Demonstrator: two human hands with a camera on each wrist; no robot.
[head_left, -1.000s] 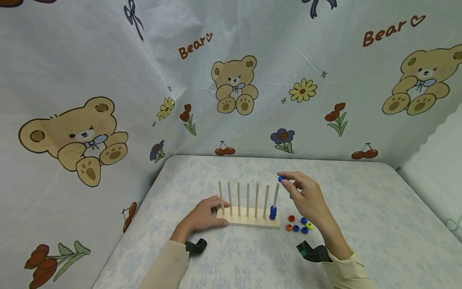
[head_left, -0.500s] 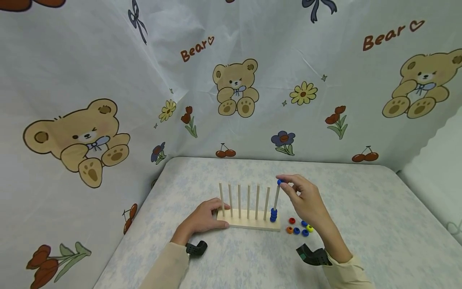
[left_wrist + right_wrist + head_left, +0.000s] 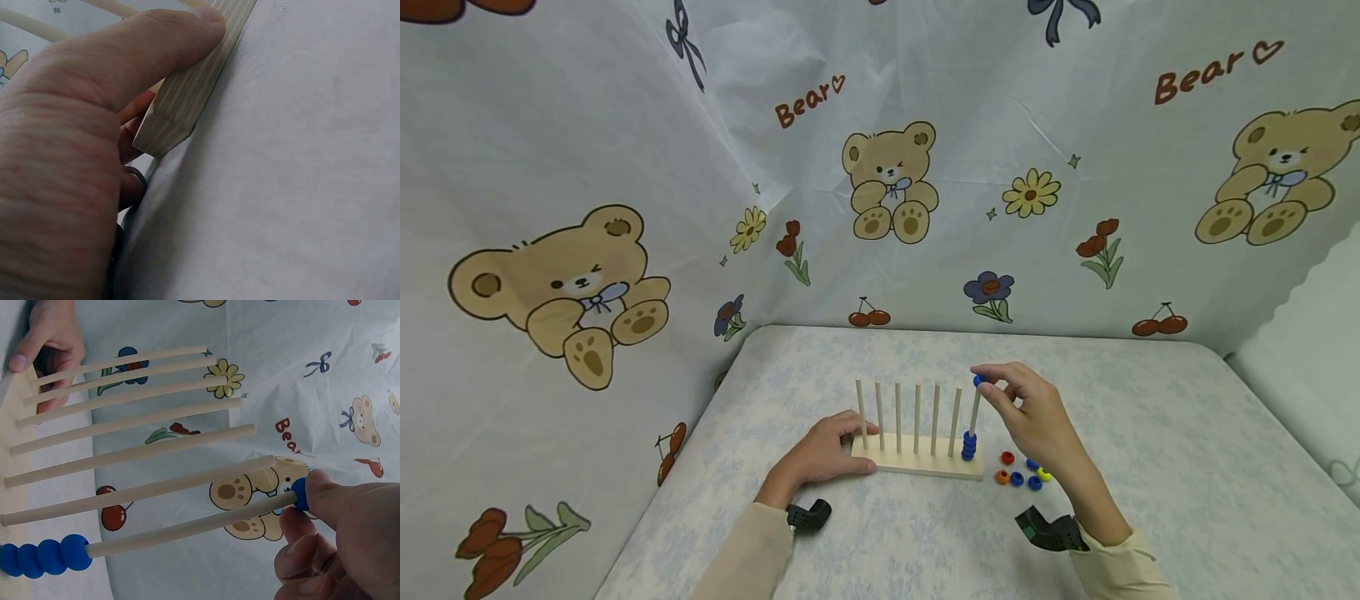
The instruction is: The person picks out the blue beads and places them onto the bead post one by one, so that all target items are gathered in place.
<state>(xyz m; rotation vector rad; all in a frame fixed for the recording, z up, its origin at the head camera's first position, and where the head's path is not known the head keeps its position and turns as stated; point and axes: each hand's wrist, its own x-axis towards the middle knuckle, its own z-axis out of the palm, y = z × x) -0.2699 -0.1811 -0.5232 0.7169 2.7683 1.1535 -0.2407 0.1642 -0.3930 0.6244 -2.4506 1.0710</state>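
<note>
A pale wooden peg board [image 3: 917, 462] with a row of upright pegs stands on the table. My left hand [image 3: 823, 450] grips its left end, thumb along the front edge; the left wrist view shows the thumb on the wooden base [image 3: 178, 103]. My right hand [image 3: 1033, 412] pinches a blue bead [image 3: 300, 494] between thumb and fingers at the tip of the rightmost peg [image 3: 194, 528]. Several blue beads [image 3: 53, 556] are stacked at the bottom of that same peg. The other pegs carry no beads.
Right of the board lie loose beads: a red bead [image 3: 1007, 457], an orange bead [image 3: 1002, 477], a yellow bead [image 3: 1044, 474] and several blue beads [image 3: 1017, 479]. A bear-print cloth [image 3: 895, 275] hangs behind the table [image 3: 820, 358].
My right hand has moved slightly left and down, bringing the blue bead from beside the rightmost peg's tip onto it. The left hand keeps its hold on the board.
</note>
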